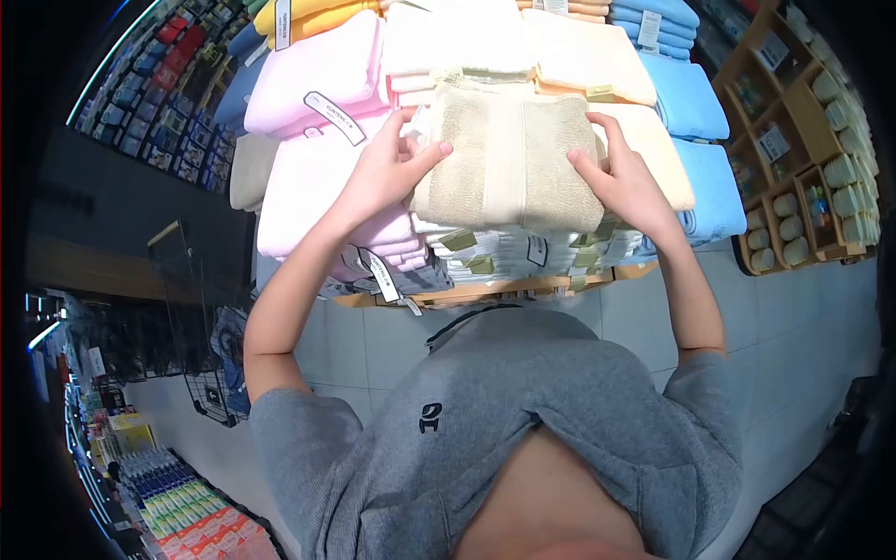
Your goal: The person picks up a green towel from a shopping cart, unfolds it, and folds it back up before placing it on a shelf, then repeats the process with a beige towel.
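A folded beige towel [504,154] with a smooth band down its middle is held between my two hands, over the front of a towel display. My left hand [397,163] grips its left edge, thumb on top and fingers curled at the side. On the opposite edge my right hand [625,173] has its thumb on the upper face and its fingers round the far corner. Beneath it shows a stack of white towels [495,257] with olive tags. Pink towels [322,70] with a white label lie left of it, cream towels [597,56] behind and to the right.
Blue towels [691,98] are piled at the display's right end, yellow ones [322,23] at the back left. A wooden shelf [793,131] with rolled goods stands at the right. A shopping cart [201,327] is on the left, with boxed goods [196,504] low in the corner.
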`<control>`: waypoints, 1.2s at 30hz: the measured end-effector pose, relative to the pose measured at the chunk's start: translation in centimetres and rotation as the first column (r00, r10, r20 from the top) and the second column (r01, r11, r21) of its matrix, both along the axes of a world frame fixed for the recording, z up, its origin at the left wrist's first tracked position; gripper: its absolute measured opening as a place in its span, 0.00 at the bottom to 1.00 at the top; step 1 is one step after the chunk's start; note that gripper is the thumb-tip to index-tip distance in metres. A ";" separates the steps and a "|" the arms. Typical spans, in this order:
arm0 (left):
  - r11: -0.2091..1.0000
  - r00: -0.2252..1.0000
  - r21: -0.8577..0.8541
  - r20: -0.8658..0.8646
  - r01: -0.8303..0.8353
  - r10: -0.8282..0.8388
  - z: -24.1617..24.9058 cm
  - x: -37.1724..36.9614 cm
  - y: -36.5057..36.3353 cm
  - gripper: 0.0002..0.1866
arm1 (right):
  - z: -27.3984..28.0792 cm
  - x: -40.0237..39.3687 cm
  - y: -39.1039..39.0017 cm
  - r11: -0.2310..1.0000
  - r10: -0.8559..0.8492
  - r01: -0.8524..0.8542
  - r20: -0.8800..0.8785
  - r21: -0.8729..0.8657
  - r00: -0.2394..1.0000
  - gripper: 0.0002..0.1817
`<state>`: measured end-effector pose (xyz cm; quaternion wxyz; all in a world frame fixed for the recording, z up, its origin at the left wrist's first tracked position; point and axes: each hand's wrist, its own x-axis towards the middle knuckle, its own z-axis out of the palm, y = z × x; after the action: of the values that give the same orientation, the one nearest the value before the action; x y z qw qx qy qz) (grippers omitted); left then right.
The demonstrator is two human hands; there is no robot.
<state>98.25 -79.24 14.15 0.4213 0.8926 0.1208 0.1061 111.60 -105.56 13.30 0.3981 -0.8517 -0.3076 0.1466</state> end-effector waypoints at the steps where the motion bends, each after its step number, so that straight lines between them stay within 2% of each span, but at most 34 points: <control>1: 0.995 1.000 0.097 -0.016 -0.019 0.021 0.7 0.1 -0.2 0.34 | 0.3 0.0 0.0 1.000 -0.007 0.008 0.041 -0.017 0.999 0.40; 3: 0.966 0.998 0.252 -0.032 -0.052 0.062 1.8 0.0 -0.9 0.37 | 1.0 0.0 -0.2 0.998 -0.022 0.028 0.124 -0.047 0.992 0.42; 6: 0.980 0.984 0.198 -0.173 -0.013 0.048 2.0 0.3 -0.4 0.35 | 0.8 1.2 -0.2 0.998 0.045 -0.042 -0.054 0.046 0.998 0.48; 9: 0.990 0.968 0.133 -0.238 -0.044 0.075 2.1 0.7 -0.9 0.33 | -0.1 1.8 0.9 0.961 0.064 0.014 -0.271 0.276 0.961 0.51; 11: 0.999 0.970 0.039 -0.245 0.011 -0.001 1.8 1.0 -0.5 0.32 | -0.2 1.3 1.3 0.901 0.098 0.097 -0.417 0.422 0.904 0.50; 12: 0.999 0.971 -0.009 -0.239 0.032 -0.033 1.7 1.1 -0.3 0.32 | 0.0 1.1 1.3 0.862 0.127 0.145 -0.483 0.487 0.866 0.49; 15: 0.994 0.975 -0.098 -0.212 0.049 -0.068 1.8 0.7 -0.6 0.32 | 0.4 1.8 1.4 0.765 0.375 0.144 -0.615 0.628 0.694 0.37; 18: 0.994 0.992 -0.077 -0.105 -0.072 0.064 1.4 -0.1 -1.2 0.28 | 2.1 0.9 1.5 0.698 0.550 0.222 -0.708 0.681 0.443 0.29; 19: 0.992 0.996 -0.092 -0.054 -0.083 0.078 2.0 -0.8 -1.8 0.27 | 2.6 0.6 1.5 0.669 0.565 0.214 -0.674 0.712 0.475 0.25; 21: 0.988 0.993 -0.119 0.057 -0.096 0.103 3.2 -2.8 -3.8 0.26 | 4.0 -0.7 1.1 0.638 0.588 0.091 -0.560 0.765 0.584 0.29; 24: 0.924 0.900 -0.379 0.384 -0.047 0.204 2.6 -6.1 -6.0 0.27 | 5.3 -2.9 0.1 0.580 0.600 -0.059 -0.377 0.813 0.705 0.35; 25: 0.895 0.906 -0.444 0.365 -0.032 0.213 3.3 -7.8 -6.7 0.29 | 5.3 -3.8 0.1 0.558 0.597 -0.096 -0.319 0.824 0.736 0.38; 28: 0.879 0.776 -0.466 0.513 -0.107 0.366 2.0 -12.7 -7.7 0.30 | 4.8 -6.5 1.1 0.554 0.655 -0.109 -0.351 0.826 0.669 0.44; 29: 0.825 0.757 -0.556 0.494 -0.103 0.428 1.7 -14.3 -7.9 0.30 | 4.3 -6.6 1.8 0.510 0.754 -0.172 -0.342 0.843 0.561 0.41; 32: 0.472 0.849 -0.854 0.071 -0.219 0.523 2.4 -19.6 -8.1 0.29 | 4.9 -9.9 5.2 0.555 0.799 -0.334 -0.376 0.762 0.470 0.38; 33: 0.469 0.823 -0.835 0.036 -0.287 0.568 1.6 -21.2 -7.7 0.28 | 4.9 -10.8 6.5 0.555 0.817 -0.391 -0.391 0.734 0.424 0.37; 35: 0.453 0.759 -0.787 -0.030 -0.419 0.650 -0.4 -24.3 -6.1 0.26 | 4.9 -13.9 9.5 0.579 0.800 -0.420 -0.389 0.699 0.457 0.37; 36: 0.458 0.743 -0.779 -0.015 -0.428 0.669 -0.4 -25.7 -5.0 0.25 | 4.9 -15.5 11.0 0.593 0.790 -0.431 -0.388 0.680 0.475 0.36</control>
<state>72.53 -84.27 13.74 0.6997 0.5242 0.3734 0.3100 96.13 -94.55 18.20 0.5974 -0.4308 -0.4664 0.4899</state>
